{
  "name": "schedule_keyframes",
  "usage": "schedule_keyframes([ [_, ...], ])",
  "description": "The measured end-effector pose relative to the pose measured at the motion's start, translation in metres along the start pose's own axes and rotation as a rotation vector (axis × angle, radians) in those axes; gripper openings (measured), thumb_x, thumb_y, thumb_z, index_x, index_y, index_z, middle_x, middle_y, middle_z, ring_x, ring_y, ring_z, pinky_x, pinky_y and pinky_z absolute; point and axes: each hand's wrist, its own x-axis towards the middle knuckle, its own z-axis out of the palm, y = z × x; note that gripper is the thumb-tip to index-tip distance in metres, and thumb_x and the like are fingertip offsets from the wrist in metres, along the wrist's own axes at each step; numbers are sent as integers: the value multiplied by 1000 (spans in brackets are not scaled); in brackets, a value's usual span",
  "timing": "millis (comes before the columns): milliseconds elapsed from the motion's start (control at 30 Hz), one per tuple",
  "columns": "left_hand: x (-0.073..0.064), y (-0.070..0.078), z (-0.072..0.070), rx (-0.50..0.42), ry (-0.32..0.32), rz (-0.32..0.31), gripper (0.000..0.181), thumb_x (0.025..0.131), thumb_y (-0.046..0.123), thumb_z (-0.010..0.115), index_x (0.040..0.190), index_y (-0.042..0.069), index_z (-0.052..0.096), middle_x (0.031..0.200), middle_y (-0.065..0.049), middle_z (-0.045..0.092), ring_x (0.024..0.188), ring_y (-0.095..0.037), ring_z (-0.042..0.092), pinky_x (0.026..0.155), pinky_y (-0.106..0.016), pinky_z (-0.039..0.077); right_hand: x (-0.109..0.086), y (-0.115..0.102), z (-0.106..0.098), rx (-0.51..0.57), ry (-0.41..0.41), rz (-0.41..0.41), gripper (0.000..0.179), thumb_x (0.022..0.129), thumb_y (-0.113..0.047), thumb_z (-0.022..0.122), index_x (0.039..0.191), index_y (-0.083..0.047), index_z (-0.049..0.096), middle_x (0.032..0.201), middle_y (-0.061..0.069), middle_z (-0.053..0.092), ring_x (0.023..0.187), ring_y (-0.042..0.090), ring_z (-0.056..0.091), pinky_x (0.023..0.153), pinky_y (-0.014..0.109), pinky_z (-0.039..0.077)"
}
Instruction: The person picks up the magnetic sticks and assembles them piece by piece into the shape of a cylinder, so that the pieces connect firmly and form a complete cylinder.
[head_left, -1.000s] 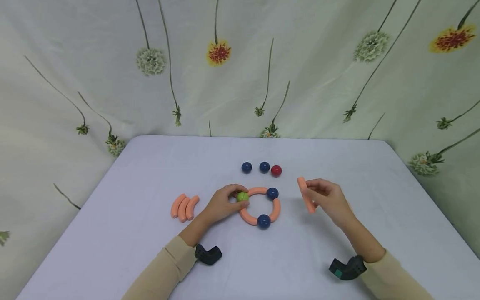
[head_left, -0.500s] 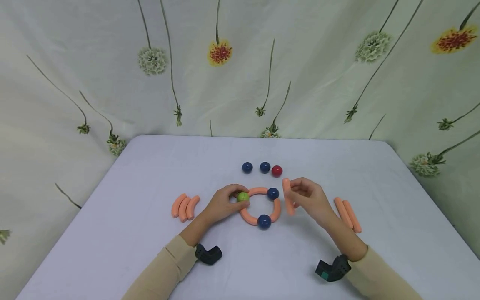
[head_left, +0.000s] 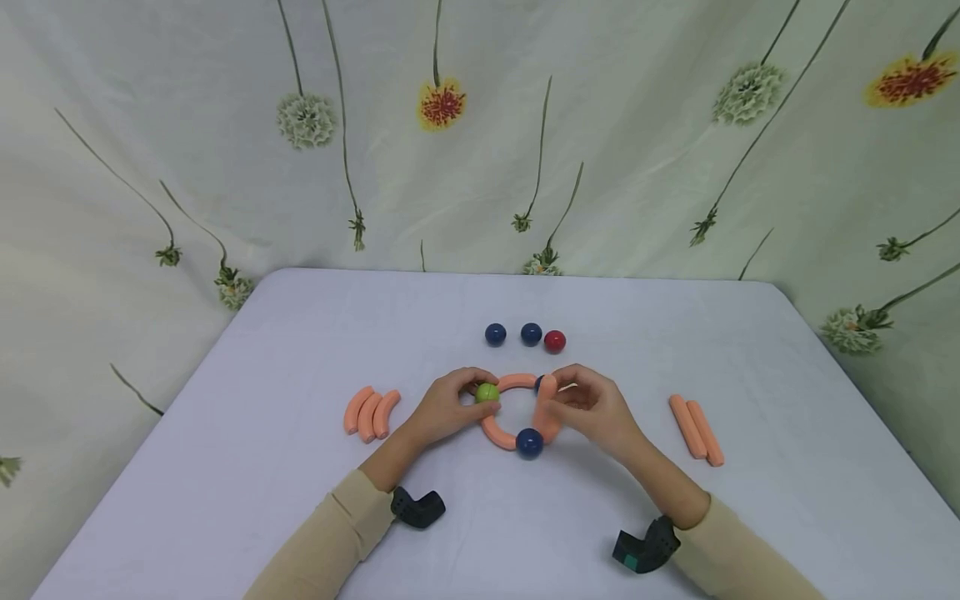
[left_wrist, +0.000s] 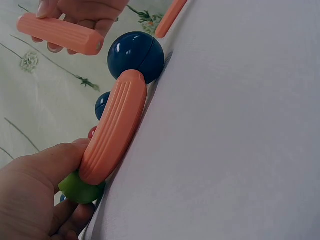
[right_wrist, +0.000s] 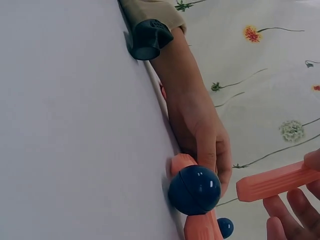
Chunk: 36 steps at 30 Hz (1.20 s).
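A ring of curved orange rods and balls lies on the table's middle. At its left, my left hand point(head_left: 448, 404) grips the green ball point(head_left: 487, 392), thumb in front and fingers behind. My right hand point(head_left: 600, 410) pinches a straight orange rod point(head_left: 545, 400) and holds it raised over the ring's right side. That rod partly covers a blue ball at the back right of the ring and the curved rod below it. Another blue ball point(head_left: 529, 443) sits at the ring's front; in the left wrist view a ribbed curved rod point(left_wrist: 115, 130) joins it to the green ball.
Several curved orange rods point(head_left: 367, 417) lie side by side to the left. Two straight orange rods point(head_left: 687, 427) lie at the right. Behind the ring are a blue ball point(head_left: 495, 334), a second blue ball point(head_left: 531, 334) and a red ball point(head_left: 555, 341). A flowered cloth hangs behind the table.
My right hand has carried the straight rod leftward to the ring's right side, uncovering the two straight rods at the right. The left hand has stayed at the green ball.
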Motion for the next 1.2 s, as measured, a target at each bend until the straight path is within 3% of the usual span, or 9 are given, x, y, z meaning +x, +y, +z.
schedule_keyframes([
  [300, -1, 2, -1, -2, 0, 10, 35, 86, 26, 75, 117, 13, 66, 103, 3, 62, 93, -14, 56, 83, -35, 46, -4, 4, 7, -31, -28, -81, 22, 85, 4, 70, 106, 5, 63, 96, 12, 65, 88, 16, 64, 79, 27, 53],
  [567, -1, 3, -1, -2, 5, 9, 35, 86, 26, 76, 117, 13, 66, 102, 3, 63, 93, -14, 56, 83, -35, 46, -6, 5, 10, -68, -37, -70, 24, 83, 2, 72, 106, 1, 64, 92, 8, 67, 87, 20, 66, 77, 29, 53],
  [900, -1, 1, -1, 7, 6, -5, 35, 86, 27, 76, 117, 14, 66, 102, 4, 62, 92, -13, 56, 82, -34, 46, -8, 8, 13, -101, -80, -36, 24, 83, 0, 73, 105, 0, 64, 90, 12, 66, 82, 20, 63, 73, 31, 53],
  [1100, -1, 1, 0, 5, 7, -5, 35, 85, 27, 76, 117, 14, 66, 102, 5, 62, 93, -13, 56, 83, -34, 46, -8, 15, 9, -201, -137, 0, 21, 82, -9, 77, 100, -6, 67, 92, 0, 66, 86, 22, 59, 80, 32, 50],
  [1200, -1, 1, 0, 7, 10, 1, 35, 85, 27, 76, 116, 14, 66, 102, 4, 62, 93, -14, 56, 83, -35, 46, -6, 17, 4, -270, -190, -26, 23, 81, -12, 79, 101, -9, 67, 93, -2, 65, 87, 22, 58, 81, 35, 47],
])
